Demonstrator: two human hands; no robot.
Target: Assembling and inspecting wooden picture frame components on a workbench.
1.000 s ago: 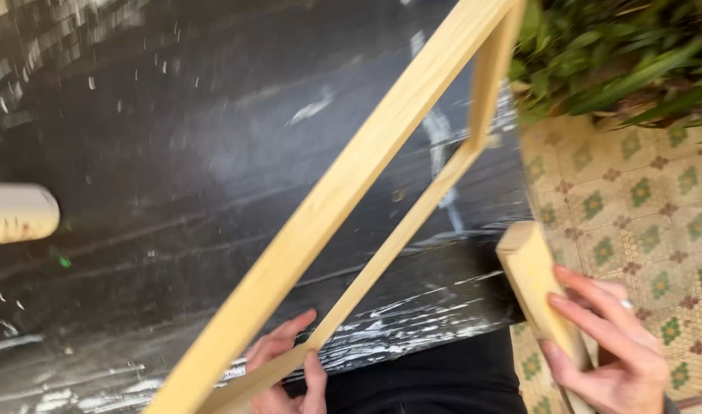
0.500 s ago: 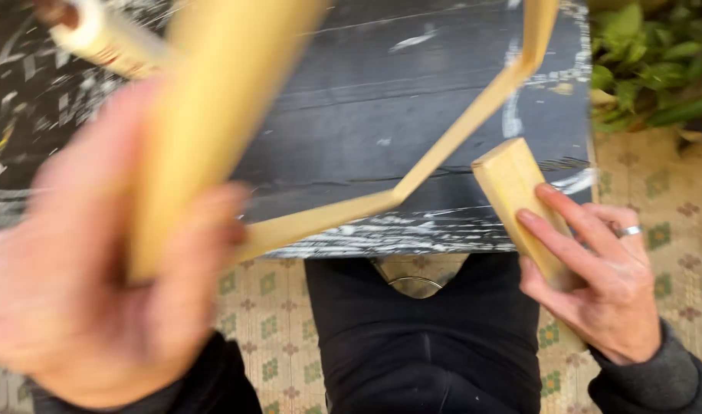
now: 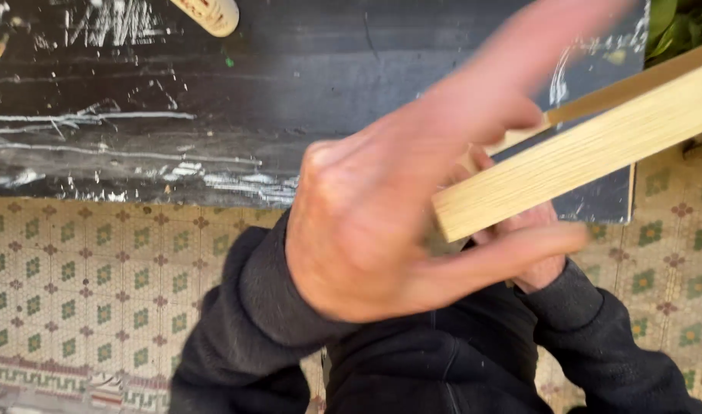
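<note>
The left hand (image 3: 374, 230) fills the centre of the frame, blurred, with its back toward the camera; the fingers are spread wide, one reaching to the upper right and another to the right under the wood, and it holds nothing. The right hand (image 3: 531, 249) lies mostly hidden behind the left hand and beneath the wooden frame (image 3: 588, 149), right of centre; its fingers appear to touch the near end of the wood, but whether they are closed on it cannot be determined. The wooden frame is a pale, straight-grained piece whose cut end sits just right of the left hand; its long axis runs from that end up and to the right, leaving the frame at the right edge, so it points toward the upper right. A thinner rail of the same frame runs parallel just above it. Judged step: the frame is being repositioned between the hands over the table edge. A secure hold would call for the left hand to close on the near end of the wood. Behind the hands, the dark, paint-streaked table (image 3: 213, 115) spans the upper half. A cream bottle (image 3: 209, 11) lies at top centre-left, green leaves (image 3: 680, 23) at the upper right corner, and a patterned tile floor (image 3: 83, 268) below.
</note>
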